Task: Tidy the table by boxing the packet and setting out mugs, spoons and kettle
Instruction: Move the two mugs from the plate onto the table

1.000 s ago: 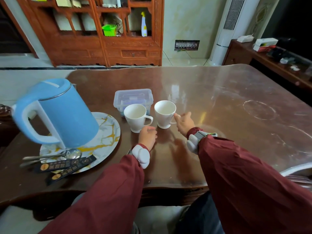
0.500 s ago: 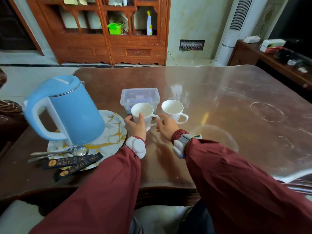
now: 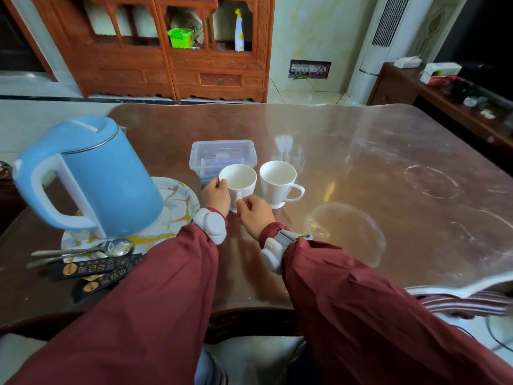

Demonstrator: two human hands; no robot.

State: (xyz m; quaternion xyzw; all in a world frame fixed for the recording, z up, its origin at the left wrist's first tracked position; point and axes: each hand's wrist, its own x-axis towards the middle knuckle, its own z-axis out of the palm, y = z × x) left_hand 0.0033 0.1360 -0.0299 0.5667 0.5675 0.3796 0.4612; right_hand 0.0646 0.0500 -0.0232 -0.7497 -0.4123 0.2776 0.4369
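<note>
So the big glossy brown table [image 3: 347,162] fills most of the frame, with the blue kettle [image 3: 91,176] at middle left sitting on a marbled plate [image 3: 180,201], and a lidded clear plastic box [image 3: 222,154] around the centre with something blue inside. Two white mugs sit just in front of the box: the left hand [image 3: 216,194] is wrapped round the left mug [image 3: 240,182], the right hand [image 3: 256,213] pinches its handle, and the right mug [image 3: 279,183] stands untouched just beside it. Lower left, two spoons [image 3: 83,250] lie on the plate's front rim, touching two black packets [image 3: 94,269].
</note>
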